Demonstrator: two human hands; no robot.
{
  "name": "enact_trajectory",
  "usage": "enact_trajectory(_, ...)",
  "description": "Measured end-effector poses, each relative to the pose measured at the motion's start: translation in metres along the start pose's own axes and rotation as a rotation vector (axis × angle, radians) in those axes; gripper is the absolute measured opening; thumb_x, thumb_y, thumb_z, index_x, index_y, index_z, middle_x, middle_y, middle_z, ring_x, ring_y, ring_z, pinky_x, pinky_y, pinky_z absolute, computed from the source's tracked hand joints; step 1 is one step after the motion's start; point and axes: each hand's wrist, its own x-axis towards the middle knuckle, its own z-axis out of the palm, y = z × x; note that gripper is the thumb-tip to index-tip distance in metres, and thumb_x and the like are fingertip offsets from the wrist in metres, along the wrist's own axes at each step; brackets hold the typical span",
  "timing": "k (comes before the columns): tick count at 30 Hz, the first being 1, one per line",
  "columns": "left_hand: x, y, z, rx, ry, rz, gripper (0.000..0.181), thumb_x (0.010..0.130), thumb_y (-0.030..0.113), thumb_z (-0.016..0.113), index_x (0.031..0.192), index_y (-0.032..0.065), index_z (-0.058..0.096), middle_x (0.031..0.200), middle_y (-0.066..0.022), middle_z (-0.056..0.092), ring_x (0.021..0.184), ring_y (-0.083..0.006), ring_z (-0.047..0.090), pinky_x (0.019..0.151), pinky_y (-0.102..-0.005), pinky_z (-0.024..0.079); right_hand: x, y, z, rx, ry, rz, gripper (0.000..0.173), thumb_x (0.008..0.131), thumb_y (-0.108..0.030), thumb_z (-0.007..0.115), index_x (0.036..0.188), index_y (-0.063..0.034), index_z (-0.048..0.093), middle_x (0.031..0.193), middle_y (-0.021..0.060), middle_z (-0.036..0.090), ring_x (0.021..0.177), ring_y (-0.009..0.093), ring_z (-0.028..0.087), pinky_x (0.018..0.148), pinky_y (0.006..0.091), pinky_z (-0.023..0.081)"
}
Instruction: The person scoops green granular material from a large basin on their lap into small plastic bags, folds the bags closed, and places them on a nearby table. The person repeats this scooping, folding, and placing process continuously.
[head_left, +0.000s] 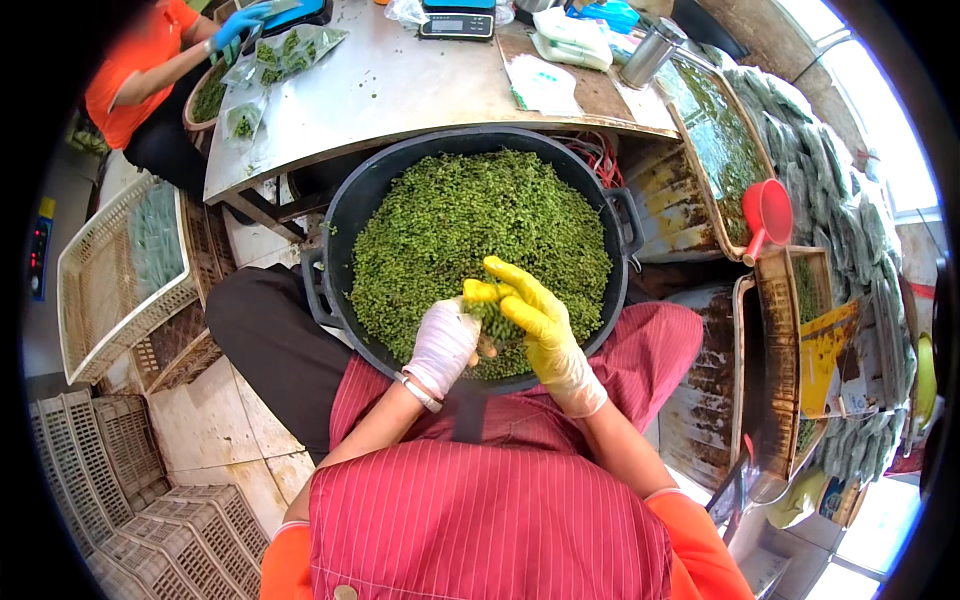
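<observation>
A large black plastic tub (334, 217) with side handles stands before me between my knees, heaped with small green peppercorn-like berries (480, 217). Over its near part, my left hand (441, 346), in a whitish glove, is closed around a small bunch of green berries (499, 322). My right hand (544, 326), in a yellow-stained glove, is beside it at the same bunch, its thumb and some fingers extended. Whether the right fingers grip any of the berries cannot be told. A white bracelet sits at my left wrist.
Beyond the tub stands a metal-topped table (420, 90) with a digital scale (457, 26), plastic bags (555, 86) and a steel jug (654, 52). A co-worker (142, 82) sits at the far left. Plastic crates (120, 300) stand left; a red dipper (767, 214) rests on a water-filled container right.
</observation>
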Motion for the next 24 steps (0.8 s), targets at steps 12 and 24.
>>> enact_trajectory(12,-0.002,-0.032,-0.036,0.733,0.270,-0.010,0.064,0.092,0.024,0.055,0.152,0.0080,0.039,0.077,-0.0243,0.068,0.074,-0.0418,0.067,0.071,-0.0515,0.053,0.039,0.008,-0.024,-0.986,-0.144,-0.051,0.050,0.086,-0.013,0.073,0.134,-0.0055,0.060,0.119,0.0138,0.063,0.110,0.026,0.062,0.098,0.0362,0.049)
enact_trajectory(24,0.007,0.011,-0.043,0.399,0.276,0.062,0.023,0.097,0.015,0.054,0.106,0.0022,0.071,0.061,-0.0150,0.065,0.051,-0.0240,0.065,0.050,-0.0365,0.051,0.093,-0.042,-0.029,-0.644,0.241,0.048,0.018,0.090,-0.004,0.068,0.107,-0.0023,0.073,0.089,0.0063,0.072,0.066,0.010,0.064,0.057,0.0227,0.051)
